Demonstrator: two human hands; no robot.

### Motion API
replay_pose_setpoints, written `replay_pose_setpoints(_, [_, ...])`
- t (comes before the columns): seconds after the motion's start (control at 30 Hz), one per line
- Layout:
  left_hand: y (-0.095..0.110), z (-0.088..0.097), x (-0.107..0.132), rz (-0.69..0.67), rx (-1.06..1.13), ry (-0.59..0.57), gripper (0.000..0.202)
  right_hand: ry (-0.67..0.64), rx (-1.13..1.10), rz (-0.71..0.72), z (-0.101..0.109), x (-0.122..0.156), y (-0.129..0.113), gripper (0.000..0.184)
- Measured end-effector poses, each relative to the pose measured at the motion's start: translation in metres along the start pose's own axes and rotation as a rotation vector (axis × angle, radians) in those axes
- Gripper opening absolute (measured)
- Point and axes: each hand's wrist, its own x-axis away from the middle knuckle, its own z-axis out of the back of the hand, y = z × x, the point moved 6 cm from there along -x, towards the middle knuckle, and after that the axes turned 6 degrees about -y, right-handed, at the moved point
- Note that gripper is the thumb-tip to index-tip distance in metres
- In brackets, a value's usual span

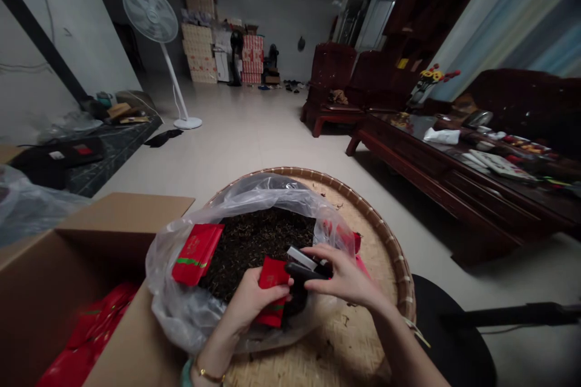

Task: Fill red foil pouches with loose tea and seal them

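Note:
My left hand point(254, 297) is closed around a small red packet point(272, 272) with a green stripe, fingers at its side. In my right hand point(342, 272) is a black and grey stapler-like tool point(305, 266), its two jaws apart and pointing at the packet's upper edge. Whether the tool touches the packet I cannot tell. Both hands are over a clear plastic bag point(167, 308) of dark, dry loose tea leaves point(263, 230). More red packets point(197, 254) lie stacked on the left of the bag. The bag sits on a round woven bamboo tray point(376, 236).
An open cardboard box point(131, 214) with red packets point(97, 329) stands left of the tray. At the right are a black round base with a pole point(454, 338) and a long wooden table point(422, 178). A white standing fan point(175, 84) is farther back, before stacked cartons point(198, 51).

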Motion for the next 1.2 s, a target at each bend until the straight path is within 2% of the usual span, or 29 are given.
replay_pose_setpoints(0.1, [0.001,-0.006,-0.002,-0.026,-0.073,-0.047,0.032,-0.084,0.055,0.015,-0.009,-0.006,-0.021,0.047])
replay_pose_setpoints(0.27, [-0.002,-0.006,-0.001,-0.014,-0.169,-0.030,0.026,-0.074,0.053,0.021,-0.019,-0.015,-0.032,0.029])
replay_pose_setpoints(0.37, [-0.004,-0.006,0.000,0.015,-0.173,-0.029,0.023,-0.034,0.052,0.003,-0.020,-0.017,-0.032,0.023])
replay_pose_setpoints(0.63, [-0.004,-0.008,-0.003,0.032,-0.156,-0.074,0.024,-0.019,-0.011,-0.043,-0.019,-0.020,-0.021,0.024])
replay_pose_setpoints(0.73, [-0.005,-0.008,-0.004,0.038,-0.140,-0.081,0.028,-0.013,-0.127,-0.085,-0.011,-0.020,-0.011,0.027])
replay_pose_setpoints(0.9, [-0.003,-0.006,-0.003,0.025,-0.084,-0.066,0.037,0.080,-0.243,-0.156,0.005,-0.014,0.006,0.039])
replay_pose_setpoints(1.0, [-0.002,-0.006,-0.004,0.017,-0.091,-0.058,0.037,0.054,-0.158,-0.096,-0.001,-0.012,0.001,0.041])
replay_pose_setpoints(1.13, [-0.001,-0.009,-0.004,0.029,-0.139,-0.045,0.033,0.036,-0.051,-0.006,-0.014,-0.014,-0.014,0.024])
replay_pose_setpoints(1.2, [0.000,-0.009,-0.004,0.029,-0.144,-0.042,0.032,0.052,-0.040,-0.006,-0.015,-0.015,-0.017,0.023])
